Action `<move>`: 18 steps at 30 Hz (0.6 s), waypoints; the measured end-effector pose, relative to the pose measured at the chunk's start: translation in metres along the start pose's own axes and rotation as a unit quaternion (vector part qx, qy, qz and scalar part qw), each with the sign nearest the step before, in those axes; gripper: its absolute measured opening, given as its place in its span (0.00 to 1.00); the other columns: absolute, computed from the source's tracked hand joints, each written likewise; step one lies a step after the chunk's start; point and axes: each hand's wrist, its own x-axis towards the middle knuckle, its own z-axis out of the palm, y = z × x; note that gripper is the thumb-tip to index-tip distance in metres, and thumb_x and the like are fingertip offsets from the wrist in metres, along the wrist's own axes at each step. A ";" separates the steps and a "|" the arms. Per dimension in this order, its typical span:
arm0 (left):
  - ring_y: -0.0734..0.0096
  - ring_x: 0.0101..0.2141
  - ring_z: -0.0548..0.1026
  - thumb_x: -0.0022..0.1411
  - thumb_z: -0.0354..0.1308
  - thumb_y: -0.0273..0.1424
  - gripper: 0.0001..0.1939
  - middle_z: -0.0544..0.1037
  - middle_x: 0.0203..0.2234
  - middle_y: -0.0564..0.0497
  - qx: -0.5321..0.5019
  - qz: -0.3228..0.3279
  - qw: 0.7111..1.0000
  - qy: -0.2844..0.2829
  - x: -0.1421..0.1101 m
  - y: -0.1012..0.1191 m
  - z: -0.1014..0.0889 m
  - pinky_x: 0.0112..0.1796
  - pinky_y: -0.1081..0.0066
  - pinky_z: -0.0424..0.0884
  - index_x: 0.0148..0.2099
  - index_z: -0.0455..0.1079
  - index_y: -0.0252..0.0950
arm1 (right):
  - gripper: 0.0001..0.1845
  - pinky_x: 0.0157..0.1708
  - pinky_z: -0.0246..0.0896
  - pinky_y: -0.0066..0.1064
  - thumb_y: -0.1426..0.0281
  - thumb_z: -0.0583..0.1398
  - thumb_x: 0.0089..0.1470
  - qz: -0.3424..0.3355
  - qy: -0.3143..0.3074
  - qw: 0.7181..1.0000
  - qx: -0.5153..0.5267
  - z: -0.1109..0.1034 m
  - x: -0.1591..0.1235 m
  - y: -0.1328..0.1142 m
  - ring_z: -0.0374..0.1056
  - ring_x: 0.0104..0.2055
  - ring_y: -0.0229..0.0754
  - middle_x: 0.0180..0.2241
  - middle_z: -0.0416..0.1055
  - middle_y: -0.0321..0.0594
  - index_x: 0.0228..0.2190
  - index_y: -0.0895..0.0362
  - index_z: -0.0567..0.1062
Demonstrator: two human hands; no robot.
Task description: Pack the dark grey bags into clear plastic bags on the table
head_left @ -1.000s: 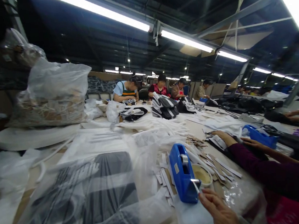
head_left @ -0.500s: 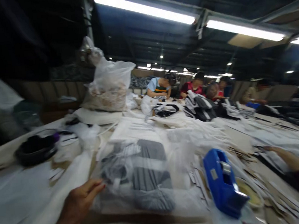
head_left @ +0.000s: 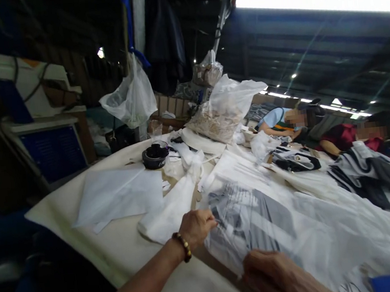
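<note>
My left hand (head_left: 197,227), with a bead bracelet at the wrist, is closed in a pinch on the near left edge of a clear plastic bag (head_left: 259,225). Inside the bag lies a folded grey and white striped garment. My right hand (head_left: 276,274) rests at the bag's near edge, seen from the back; its fingers curl under and are hidden. The bag lies flat on the cream-covered table (head_left: 121,239).
White sheets (head_left: 120,198) lie left of the bag, a black round container (head_left: 155,157) behind them. Large clear bags of scraps (head_left: 224,110) stand at the back. Other people sit along the table's far right beside stacked striped garments (head_left: 376,178). A blue machine (head_left: 52,151) stands left.
The view has swung left and the blue tape dispenser has left the picture. My left hand has moved onto the bag's edge and pinched it; my right hand came off the dispenser to the bag.
</note>
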 end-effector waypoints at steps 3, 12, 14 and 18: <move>0.73 0.26 0.72 0.56 0.54 0.35 0.08 0.75 0.22 0.56 0.001 -0.002 1.000 -0.005 0.001 -0.003 0.001 0.26 0.74 0.56 0.28 0.72 0.40 | 0.12 0.24 0.50 0.27 0.71 0.51 0.55 -0.014 -0.027 0.992 -0.121 -0.007 0.055 -0.006 0.66 0.26 0.36 0.24 0.71 0.36 0.24 0.55 0.69; 0.69 0.30 0.74 0.59 0.52 0.36 0.09 0.77 0.26 0.53 0.006 0.018 1.000 -0.020 0.004 -0.013 0.005 0.28 0.73 0.59 0.31 0.72 0.41 | 0.13 0.23 0.46 0.29 0.62 0.55 0.52 0.113 0.011 0.968 -0.223 0.008 0.101 0.005 0.70 0.27 0.45 0.23 0.73 0.42 0.24 0.56 0.73; 0.67 0.31 0.74 0.59 0.51 0.37 0.11 0.78 0.26 0.52 0.012 0.024 0.999 -0.023 0.004 -0.014 0.006 0.29 0.72 0.60 0.31 0.72 0.40 | 0.16 0.23 0.46 0.30 0.57 0.57 0.49 0.165 0.021 0.962 -0.219 0.010 0.104 0.001 0.70 0.28 0.47 0.23 0.73 0.43 0.22 0.56 0.73; 0.67 0.31 0.74 0.60 0.50 0.37 0.12 0.78 0.27 0.52 0.021 0.025 0.999 -0.026 0.005 -0.015 0.005 0.29 0.72 0.60 0.31 0.72 0.40 | 0.26 0.23 0.47 0.31 0.46 0.55 0.44 0.232 0.040 0.945 -0.225 0.006 0.107 0.001 0.70 0.30 0.51 0.26 0.74 0.49 0.24 0.57 0.73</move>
